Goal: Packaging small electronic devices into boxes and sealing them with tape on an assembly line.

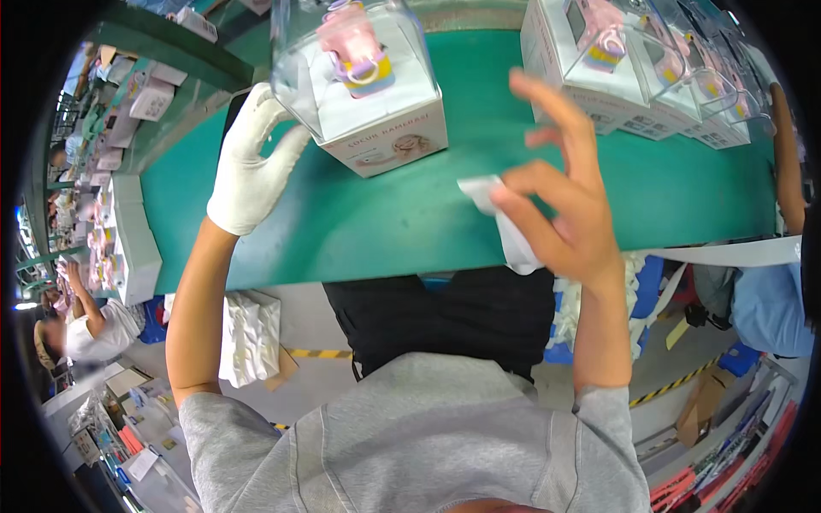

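Observation:
A white display box [385, 141] stands at the far edge of my reach, a pink, yellow and lilac toy camera [355, 51] on its top under a clear plastic cover [295, 81]. My left hand [252, 167], in a white glove, curls its fingers against the left side of that cover, with the thumb by the box's corner. Bare and partly blurred, my right hand [569, 192] is raised right of the box. Between its thumb and index finger hangs a limp white piece [513, 239], cloth or paper; the other fingers are spread.
A green worktable [368, 231] runs across in front of me. More covered boxes [611, 120] stand in a row at the back right, and others [132, 235] line the left edge. Co-workers sit at both sides. Behind the left hand lies a dark flat thing [233, 111].

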Demonstrator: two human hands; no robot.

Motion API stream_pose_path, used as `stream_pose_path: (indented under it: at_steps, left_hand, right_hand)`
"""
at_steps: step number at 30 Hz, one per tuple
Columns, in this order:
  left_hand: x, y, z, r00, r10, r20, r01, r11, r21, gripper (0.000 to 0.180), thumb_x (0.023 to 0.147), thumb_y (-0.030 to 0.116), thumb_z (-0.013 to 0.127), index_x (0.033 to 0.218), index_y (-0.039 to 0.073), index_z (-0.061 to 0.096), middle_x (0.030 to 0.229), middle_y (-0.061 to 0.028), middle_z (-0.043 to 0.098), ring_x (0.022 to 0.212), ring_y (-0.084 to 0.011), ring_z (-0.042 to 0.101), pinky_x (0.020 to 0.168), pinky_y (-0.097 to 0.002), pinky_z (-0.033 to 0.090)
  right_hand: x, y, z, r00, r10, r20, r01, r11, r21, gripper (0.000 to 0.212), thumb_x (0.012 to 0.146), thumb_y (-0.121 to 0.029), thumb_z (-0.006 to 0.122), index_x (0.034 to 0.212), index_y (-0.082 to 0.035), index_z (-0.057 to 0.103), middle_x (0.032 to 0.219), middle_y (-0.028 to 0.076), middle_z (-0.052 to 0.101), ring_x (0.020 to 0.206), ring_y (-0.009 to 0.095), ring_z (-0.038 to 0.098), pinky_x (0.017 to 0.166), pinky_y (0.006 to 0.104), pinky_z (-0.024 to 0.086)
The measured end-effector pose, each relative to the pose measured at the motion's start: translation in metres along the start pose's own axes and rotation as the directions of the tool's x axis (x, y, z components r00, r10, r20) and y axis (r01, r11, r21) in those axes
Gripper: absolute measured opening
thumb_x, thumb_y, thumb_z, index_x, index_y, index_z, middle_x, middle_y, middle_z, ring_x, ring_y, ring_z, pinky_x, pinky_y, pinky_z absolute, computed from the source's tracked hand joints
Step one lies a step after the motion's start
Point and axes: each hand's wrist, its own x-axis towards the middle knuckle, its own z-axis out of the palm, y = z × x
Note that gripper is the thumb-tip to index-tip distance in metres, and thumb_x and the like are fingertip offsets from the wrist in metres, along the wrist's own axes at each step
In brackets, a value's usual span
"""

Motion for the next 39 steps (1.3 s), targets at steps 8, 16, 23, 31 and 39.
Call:
stream_pose_path:
  at_steps: [8, 16, 23, 31, 39]
  left_hand:
    - [0.013, 0.021, 0.014, 0.759, 0.451, -0.469, -0.472, 0.878, 0.08, 0.064, 0.092, 0.01, 0.067, 0.148, 0.0, 0.039, 0.155, -0.0244, 0.038, 0.141, -0.0374, 0.044, 0.109, -0.0496, 0.042]
    - [0.021, 0.012, 0.034, 0.777, 0.577, -0.25, -0.562, 0.816, 0.135, 0.12, 0.062, 0.04, 0.093, 0.157, 0.007, 0.029, 0.155, -0.0276, 0.037, 0.145, -0.0498, 0.031, 0.117, -0.058, 0.027]
    - [0.084, -0.042, 0.085, 0.08, 0.814, -0.575, -0.753, 0.428, 0.5, 0.105, 0.062, 0.029, 0.093, 0.15, 0.008, 0.038, 0.151, -0.026, 0.043, 0.141, -0.0515, 0.038, 0.115, -0.0592, 0.031]
    - [0.094, -0.031, 0.068, -0.079, 0.812, -0.579, -0.742, 0.34, 0.578, 0.089, 0.064, 0.024, 0.091, 0.14, 0.008, 0.047, 0.142, -0.0245, 0.053, 0.131, -0.0517, 0.048, 0.109, -0.0593, 0.038]
    - [0.021, 0.018, 0.051, 0.582, 0.66, -0.476, -0.604, 0.742, 0.291, 0.092, 0.062, 0.025, 0.093, 0.14, 0.007, 0.047, 0.146, -0.0242, 0.049, 0.132, -0.0489, 0.049, 0.11, -0.0568, 0.038]
  right_hand:
    - [0.067, -0.009, 0.015, 0.843, -0.511, 0.169, 0.527, 0.847, -0.068, 0.015, 0.09, -0.015, 0.074, 0.088, -0.002, 0.066, 0.158, 0.041, 0.018, 0.147, 0.056, 0.022, 0.116, 0.0524, 0.031]
    - [0.075, -0.023, 0.03, 0.902, -0.013, 0.431, 0.136, 0.957, -0.256, 0.015, 0.086, -0.014, 0.076, 0.088, -0.003, 0.067, 0.157, 0.041, 0.018, 0.146, 0.058, 0.022, 0.115, 0.0517, 0.033]
    - [0.088, 0.026, 0.055, 0.889, -0.435, 0.147, 0.453, 0.882, -0.129, 0.014, 0.08, -0.012, 0.079, 0.085, -0.004, 0.069, 0.157, 0.038, 0.024, 0.144, 0.058, 0.028, 0.116, 0.0553, 0.031]
    - [0.092, -0.063, 0.036, 0.915, 0.139, 0.379, 0.09, 0.845, -0.528, 0.018, 0.077, -0.013, 0.08, 0.081, -0.001, 0.067, 0.157, 0.036, 0.028, 0.145, 0.057, 0.026, 0.117, 0.0565, 0.029]
    - [0.067, -0.041, 0.013, 0.92, 0.059, 0.388, 0.126, 0.892, -0.435, 0.023, 0.084, -0.01, 0.078, 0.074, -0.002, 0.058, 0.148, 0.022, 0.053, 0.147, 0.042, 0.036, 0.119, 0.0546, 0.026]
